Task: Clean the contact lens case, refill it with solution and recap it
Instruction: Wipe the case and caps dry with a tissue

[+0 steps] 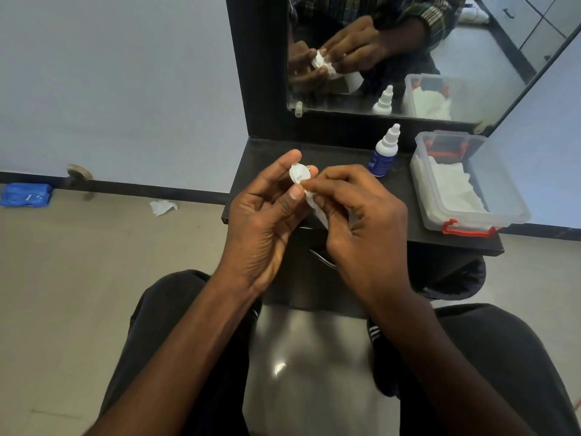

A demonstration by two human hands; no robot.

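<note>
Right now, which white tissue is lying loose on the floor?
The crumpled tissue left of the shelf; the others sit in the clear box or in the right hand.

Bare forearms [201,335], blk trousers [503,357], striped socks [375,333]

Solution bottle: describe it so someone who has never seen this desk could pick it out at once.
Start at the mirror above the black shelf. The solution bottle stands upright on the shelf just below it, left of the clear tissue box. It is the only bottle there: white, blue label, tapered capped nozzle.
</note>
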